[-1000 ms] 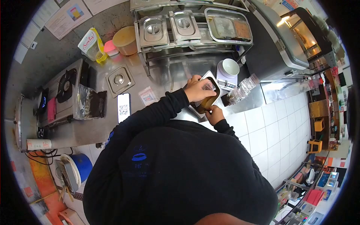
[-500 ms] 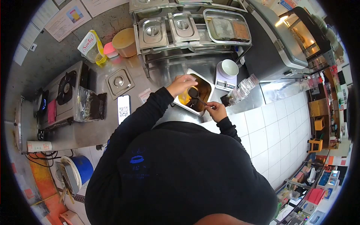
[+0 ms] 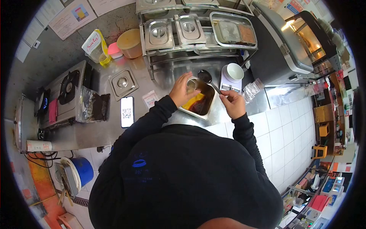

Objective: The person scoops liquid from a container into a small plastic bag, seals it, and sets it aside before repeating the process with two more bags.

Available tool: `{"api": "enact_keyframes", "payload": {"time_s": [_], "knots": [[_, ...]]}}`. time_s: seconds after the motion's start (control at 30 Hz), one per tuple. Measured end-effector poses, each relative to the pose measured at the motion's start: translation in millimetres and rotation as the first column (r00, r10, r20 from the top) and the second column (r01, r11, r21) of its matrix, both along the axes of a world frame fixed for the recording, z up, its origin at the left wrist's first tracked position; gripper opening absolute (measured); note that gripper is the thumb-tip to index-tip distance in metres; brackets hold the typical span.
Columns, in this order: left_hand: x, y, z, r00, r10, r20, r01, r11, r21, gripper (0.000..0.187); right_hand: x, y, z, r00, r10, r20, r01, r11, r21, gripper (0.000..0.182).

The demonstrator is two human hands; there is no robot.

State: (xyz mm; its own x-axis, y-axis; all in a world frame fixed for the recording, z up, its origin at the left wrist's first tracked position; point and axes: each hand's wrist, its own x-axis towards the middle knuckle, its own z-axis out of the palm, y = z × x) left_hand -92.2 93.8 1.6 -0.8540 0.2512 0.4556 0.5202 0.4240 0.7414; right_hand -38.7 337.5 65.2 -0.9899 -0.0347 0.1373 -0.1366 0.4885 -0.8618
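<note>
My left hand [image 3: 180,92] grips a small clear cup [image 3: 191,84] above the back left part of a metal pan [image 3: 206,116]. Inside that pan lies yellow and dark reddish-brown liquid [image 3: 197,105]. A dark ladle [image 3: 204,76] is pinched by its handle in my right hand [image 3: 233,104], to the right of the pan. The ladle's bowl is at the pan's far edge, close to the cup. Behind my right hand stands a kitchen scale [image 3: 230,86] with a white bowl [image 3: 233,72] on it.
Left of the pan lie a phone [image 3: 127,111], a small packet [image 3: 150,100] and a metal lid [image 3: 122,83]. A stove [image 3: 65,89] stands farther left. Lidded pans fill a rack [image 3: 198,47] behind. Plastic packaging [image 3: 252,91] sits right of the scale.
My right hand has moved right and slightly up, lifting the ladle from inside the pan to its far edge. My left hand still holds the cup, now turned differently.
</note>
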Motion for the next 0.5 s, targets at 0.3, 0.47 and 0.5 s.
{"api": "enact_keyframes", "payload": {"time_s": [0.3,0.47,0.5], "knots": [[-3,12,16,0.996,-0.073,0.06,0.068,0.995,0.077,0.064,15,-29,46,0.878,0.078,-0.472,0.072,0.954,0.291,0.015],[4,13,25,0.991,-0.081,0.11,0.06,0.981,0.182,0.061,16,-30,48,0.854,0.068,-0.516,0.116,0.942,0.315,0.014],[4,13,25,0.992,-0.077,0.103,0.057,0.982,0.182,0.06,18,-31,50,0.853,0.057,-0.518,0.126,0.942,0.312,0.014]]}}
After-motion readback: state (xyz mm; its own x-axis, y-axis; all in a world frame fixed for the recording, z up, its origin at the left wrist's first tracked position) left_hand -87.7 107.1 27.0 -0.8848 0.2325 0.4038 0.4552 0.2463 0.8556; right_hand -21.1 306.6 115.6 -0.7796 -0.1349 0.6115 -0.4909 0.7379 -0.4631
